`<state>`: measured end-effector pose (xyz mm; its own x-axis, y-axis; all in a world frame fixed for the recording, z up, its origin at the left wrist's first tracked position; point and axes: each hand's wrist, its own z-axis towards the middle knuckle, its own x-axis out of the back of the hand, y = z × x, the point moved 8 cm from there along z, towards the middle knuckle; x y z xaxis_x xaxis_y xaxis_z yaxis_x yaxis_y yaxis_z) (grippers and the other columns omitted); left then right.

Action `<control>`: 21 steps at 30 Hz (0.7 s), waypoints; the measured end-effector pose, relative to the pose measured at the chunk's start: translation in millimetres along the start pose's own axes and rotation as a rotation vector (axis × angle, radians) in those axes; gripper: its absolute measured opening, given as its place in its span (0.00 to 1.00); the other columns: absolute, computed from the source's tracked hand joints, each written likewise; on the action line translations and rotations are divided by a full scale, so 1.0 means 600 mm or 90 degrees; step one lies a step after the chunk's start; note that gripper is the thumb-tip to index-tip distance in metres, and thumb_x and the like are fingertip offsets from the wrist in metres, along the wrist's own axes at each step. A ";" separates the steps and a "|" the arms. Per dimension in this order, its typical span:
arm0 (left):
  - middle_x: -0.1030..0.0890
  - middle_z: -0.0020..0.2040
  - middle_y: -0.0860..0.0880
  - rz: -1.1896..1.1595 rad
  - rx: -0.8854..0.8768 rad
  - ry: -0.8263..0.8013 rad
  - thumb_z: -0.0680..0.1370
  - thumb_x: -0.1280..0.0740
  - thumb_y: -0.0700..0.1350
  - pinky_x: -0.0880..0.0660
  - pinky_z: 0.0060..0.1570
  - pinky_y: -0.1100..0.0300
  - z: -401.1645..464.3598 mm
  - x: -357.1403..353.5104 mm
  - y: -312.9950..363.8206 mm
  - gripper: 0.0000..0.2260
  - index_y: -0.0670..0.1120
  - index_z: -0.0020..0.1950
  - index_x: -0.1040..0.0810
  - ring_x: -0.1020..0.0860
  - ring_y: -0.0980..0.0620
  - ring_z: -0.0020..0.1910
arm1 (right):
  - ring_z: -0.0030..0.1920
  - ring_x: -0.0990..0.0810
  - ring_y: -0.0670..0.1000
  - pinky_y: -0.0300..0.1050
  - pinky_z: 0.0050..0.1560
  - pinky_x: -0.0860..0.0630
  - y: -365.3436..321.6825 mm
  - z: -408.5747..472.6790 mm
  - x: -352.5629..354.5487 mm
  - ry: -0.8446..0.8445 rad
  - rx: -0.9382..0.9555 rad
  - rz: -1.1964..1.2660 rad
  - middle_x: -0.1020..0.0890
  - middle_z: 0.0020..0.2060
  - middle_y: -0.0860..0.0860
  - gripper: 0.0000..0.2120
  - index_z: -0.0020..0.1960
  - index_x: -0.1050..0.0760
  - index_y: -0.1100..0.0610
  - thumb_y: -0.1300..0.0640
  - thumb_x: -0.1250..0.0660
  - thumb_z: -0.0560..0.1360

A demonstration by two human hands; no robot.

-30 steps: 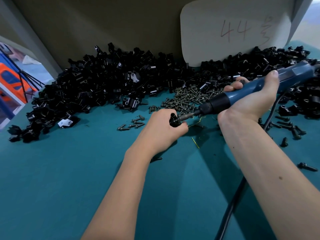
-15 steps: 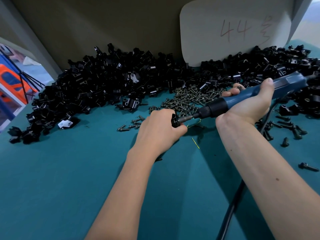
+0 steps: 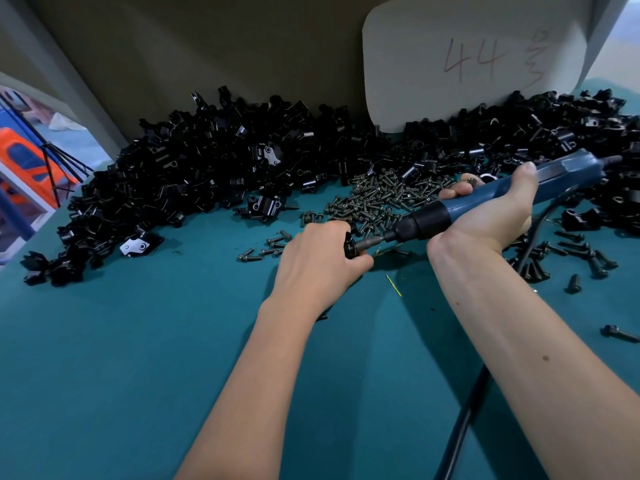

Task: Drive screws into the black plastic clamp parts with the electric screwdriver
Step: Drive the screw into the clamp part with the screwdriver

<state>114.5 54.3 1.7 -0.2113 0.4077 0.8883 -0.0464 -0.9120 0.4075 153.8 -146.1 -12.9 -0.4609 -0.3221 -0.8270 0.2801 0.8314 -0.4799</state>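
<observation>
Two hands are in view: the left hand (image 3: 320,261) grips one black clamp part (image 3: 349,247), and the right hand (image 3: 491,216) grips the one electric screwdriver (image 3: 491,199), which has one black cable (image 3: 464,420) running off the near edge of the worktop (image 3: 104,358). Along the far edge lies one long heap of clamp parts (image 3: 214,168), far too many to count. Beside it sits one pile of screws (image 3: 377,199), also beyond counting, with about eight loose screws (image 3: 270,245) strewn just left of the left hand. Toward the right edge lie roughly a dozen scattered dark bolts (image 3: 588,258). One pale board (image 3: 467,57) marked "44" stands at the back.
</observation>
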 end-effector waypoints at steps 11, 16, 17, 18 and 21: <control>0.27 0.32 0.50 0.029 -0.008 0.017 0.72 0.30 0.54 0.41 0.28 0.56 -0.001 0.002 -0.002 0.14 0.51 0.35 0.33 0.29 0.50 0.30 | 0.27 0.27 0.50 0.42 0.30 0.28 -0.003 -0.007 0.006 0.047 0.053 -0.008 0.25 0.34 0.55 0.12 0.57 0.32 0.58 0.51 0.34 0.83; 0.27 0.32 0.51 0.040 -0.005 0.019 0.73 0.30 0.53 0.41 0.27 0.56 -0.002 0.003 -0.001 0.14 0.51 0.35 0.33 0.29 0.51 0.30 | 0.27 0.27 0.50 0.43 0.30 0.28 -0.003 -0.005 0.005 0.041 0.063 -0.017 0.25 0.34 0.55 0.13 0.58 0.32 0.59 0.51 0.34 0.83; 0.27 0.32 0.50 0.039 -0.004 0.019 0.73 0.30 0.53 0.41 0.27 0.56 -0.002 0.003 -0.001 0.14 0.50 0.35 0.33 0.29 0.51 0.30 | 0.27 0.27 0.50 0.43 0.30 0.28 -0.004 -0.007 0.003 0.037 0.067 -0.019 0.25 0.33 0.55 0.14 0.60 0.32 0.60 0.51 0.34 0.83; 0.28 0.32 0.50 0.038 -0.003 0.020 0.73 0.30 0.53 0.41 0.27 0.56 -0.002 0.003 -0.001 0.14 0.50 0.35 0.33 0.29 0.51 0.29 | 0.28 0.27 0.50 0.43 0.30 0.28 -0.004 -0.008 0.002 0.034 0.069 -0.019 0.25 0.33 0.55 0.15 0.62 0.31 0.61 0.51 0.34 0.83; 0.27 0.33 0.50 0.041 0.004 0.021 0.73 0.31 0.53 0.41 0.27 0.56 -0.002 0.003 -0.002 0.14 0.49 0.35 0.33 0.29 0.50 0.29 | 0.27 0.27 0.50 0.43 0.30 0.28 -0.005 -0.007 0.003 0.035 0.071 -0.016 0.25 0.33 0.55 0.15 0.63 0.32 0.60 0.52 0.34 0.83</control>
<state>112.8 56.2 2.2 -0.2457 0.3465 0.9053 -0.0250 -0.9359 0.3514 149.0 -147.1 -11.8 -0.5136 -0.3148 -0.7982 0.3581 0.7667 -0.5328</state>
